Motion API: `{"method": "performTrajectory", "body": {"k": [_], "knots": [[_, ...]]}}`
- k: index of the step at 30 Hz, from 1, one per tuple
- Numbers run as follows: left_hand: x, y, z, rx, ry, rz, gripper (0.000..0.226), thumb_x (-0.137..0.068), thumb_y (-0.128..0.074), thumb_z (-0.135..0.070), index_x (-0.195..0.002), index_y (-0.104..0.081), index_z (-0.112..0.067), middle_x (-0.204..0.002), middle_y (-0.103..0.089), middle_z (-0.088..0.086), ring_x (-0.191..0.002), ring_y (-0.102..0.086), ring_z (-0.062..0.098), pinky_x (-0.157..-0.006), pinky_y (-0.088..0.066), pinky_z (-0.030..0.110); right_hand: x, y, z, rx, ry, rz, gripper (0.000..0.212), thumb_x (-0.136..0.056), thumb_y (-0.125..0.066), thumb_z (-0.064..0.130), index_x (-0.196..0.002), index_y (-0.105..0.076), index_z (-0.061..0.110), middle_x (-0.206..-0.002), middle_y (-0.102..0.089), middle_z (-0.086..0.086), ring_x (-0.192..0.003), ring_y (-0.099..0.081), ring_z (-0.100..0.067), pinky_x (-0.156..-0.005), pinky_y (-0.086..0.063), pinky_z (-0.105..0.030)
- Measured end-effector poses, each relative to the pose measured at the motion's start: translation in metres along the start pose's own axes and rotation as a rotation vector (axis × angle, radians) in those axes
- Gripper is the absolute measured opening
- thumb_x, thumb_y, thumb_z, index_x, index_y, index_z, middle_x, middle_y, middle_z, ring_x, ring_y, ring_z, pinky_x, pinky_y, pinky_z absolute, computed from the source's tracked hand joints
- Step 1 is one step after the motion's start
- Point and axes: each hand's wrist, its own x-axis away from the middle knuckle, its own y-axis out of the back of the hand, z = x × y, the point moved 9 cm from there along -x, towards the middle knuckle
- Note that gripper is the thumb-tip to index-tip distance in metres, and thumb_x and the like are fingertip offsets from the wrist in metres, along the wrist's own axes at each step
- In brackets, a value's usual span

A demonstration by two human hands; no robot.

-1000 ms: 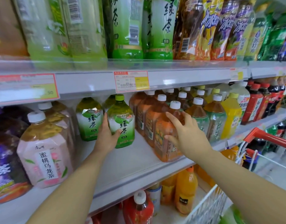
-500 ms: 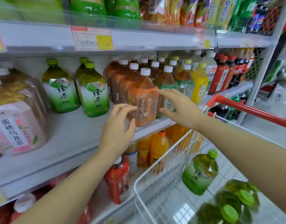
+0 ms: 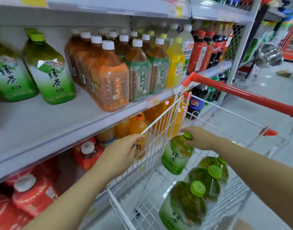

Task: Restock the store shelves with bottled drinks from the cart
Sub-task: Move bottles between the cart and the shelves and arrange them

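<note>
My right hand [image 3: 200, 138] reaches into the white wire cart [image 3: 160, 120] and grips a green tea bottle [image 3: 175, 156] by its neck, just under the green cap. The bottle stands upright against the cart's left wall. My left hand [image 3: 121, 151] hovers just outside that wall with relaxed fingers, holding nothing. Several more green tea bottles [image 3: 207, 185] lie in the cart basket. On the middle shelf [image 3: 43, 122], matching green tea bottles [image 3: 51, 75] stand at the left with bare shelf in front of them.
Orange tea bottles [image 3: 111, 80] and other drinks fill the middle shelf to the right. The cart's red handle [image 3: 242, 93] crosses the right side. Red and orange bottles sit on the lower shelf [image 3: 86, 156]. The aisle floor lies open at right.
My view dropped from the shelf to the cart. Both hands left the shelf bottles and came down; the right went into the cart and took a green tea bottle's neck.
</note>
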Motion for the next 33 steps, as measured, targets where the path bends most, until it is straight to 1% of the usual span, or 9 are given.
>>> {"method": "performTrajectory", "body": {"k": [4, 13, 19, 22, 24, 27, 29, 31, 33], "knots": [[0.002, 0.001, 0.001, -0.012, 0.029, -0.007, 0.043, -0.098, -0.038, -0.014, -0.133, -0.044, -0.037, -0.136, -0.050, -0.015, -0.120, -0.050, 0.006, -0.097, -0.044, 0.028, -0.005, 0.004, 0.011, 0.072, 0.049, -0.049, 0.038, -0.085, -0.066, 0.026, -0.120, -0.054, 0.017, -0.120, -0.053, -0.006, -0.108, -0.049, -0.021, -0.080, -0.033, -0.024], [0.006, 0.004, -0.003, -0.019, 0.049, -0.003, 0.043, -0.099, -0.038, -0.014, -0.131, -0.042, -0.043, -0.138, -0.047, -0.019, -0.121, -0.047, 0.003, -0.093, -0.041, 0.021, 0.020, 0.006, 0.039, 0.146, 0.138, -0.169, 0.033, -0.085, -0.056, 0.050, -0.107, -0.048, 0.026, -0.102, -0.061, 0.000, -0.092, -0.056, -0.021, -0.067, -0.039, -0.029], [0.007, 0.007, -0.006, -0.024, -0.004, -0.057, 0.036, -0.097, -0.043, -0.019, -0.127, -0.049, -0.038, -0.130, -0.044, -0.020, -0.112, -0.047, -0.003, -0.092, -0.038, 0.016, 0.057, 0.086, 0.062, -0.109, 0.152, -0.467, 0.024, -0.076, -0.064, 0.049, -0.070, -0.052, 0.029, -0.063, -0.058, 0.005, -0.063, -0.055, -0.013, -0.052, -0.040, -0.029], [0.010, 0.028, -0.016, 0.144, -0.057, -0.196, 0.031, -0.093, -0.050, -0.014, -0.115, -0.058, -0.036, -0.116, -0.049, -0.021, -0.105, -0.046, -0.011, -0.093, -0.037, 0.012, 0.077, 0.143, 0.091, -0.326, 0.227, -0.602, 0.026, -0.075, -0.071, 0.035, -0.067, -0.060, 0.012, -0.056, -0.058, -0.005, -0.054, -0.052, -0.015, -0.051, -0.039, -0.031], [0.016, 0.055, -0.025, 0.287, -0.080, -0.327, 0.029, -0.090, -0.054, -0.019, -0.108, -0.057, -0.041, -0.112, -0.054, -0.021, -0.106, -0.049, -0.010, -0.094, -0.040, 0.016, 0.090, 0.178, 0.117, -0.426, 0.276, -0.674, 0.029, -0.075, -0.073, 0.028, -0.064, -0.058, 0.006, -0.051, -0.052, -0.004, -0.048, -0.045, -0.009, -0.049, -0.036, -0.025], [0.028, 0.093, -0.042, 0.484, -0.095, -0.371, 0.038, -0.083, -0.059, -0.036, -0.115, -0.046, -0.050, -0.121, -0.051, -0.022, -0.109, -0.050, -0.010, -0.092, -0.042, 0.014, 0.101, 0.215, 0.158, -0.551, 0.316, -0.751, 0.031, -0.073, -0.075, 0.026, -0.055, -0.052, 0.017, -0.048, -0.046, 0.005, -0.045, -0.042, -0.003, -0.048, -0.034, -0.018], [0.037, 0.111, -0.045, 0.577, -0.061, -0.369, 0.061, -0.081, -0.069, -0.036, -0.125, -0.031, -0.055, -0.129, -0.040, -0.029, -0.112, -0.042, -0.018, -0.090, -0.039, 0.007, 0.103, 0.230, 0.187, -0.608, 0.342, -0.787, 0.033, -0.071, -0.075, 0.032, -0.053, -0.051, 0.018, -0.048, -0.046, 0.004, -0.048, -0.041, -0.007, -0.051, -0.035, -0.024], [0.049, 0.126, -0.043, 0.467, -0.018, -0.439, 0.092, -0.074, -0.074, -0.042, -0.130, -0.004, -0.063, -0.131, -0.020, -0.042, -0.117, -0.029, -0.024, -0.095, -0.031, 0.008, 0.102, 0.236, 0.216, -0.686, 0.373, -0.817, 0.036, -0.071, -0.075, 0.035, -0.054, -0.054, 0.010, -0.047, -0.047, -0.002, -0.050, -0.042, -0.011, -0.052, -0.035, -0.026], [0.061, 0.140, -0.040, 0.314, 0.007, -0.569, 0.113, -0.066, -0.078, -0.050, -0.125, 0.018, -0.065, -0.133, -0.007, -0.038, -0.123, -0.017, -0.018, -0.100, -0.024, 0.014, 0.100, 0.236, 0.247, -0.744, 0.404, -0.824, 0.037, -0.071, -0.076, 0.035, -0.059, -0.059, 0.004, -0.051, -0.053, -0.010, -0.052, -0.046, -0.013, -0.053, -0.039, -0.029]]}}
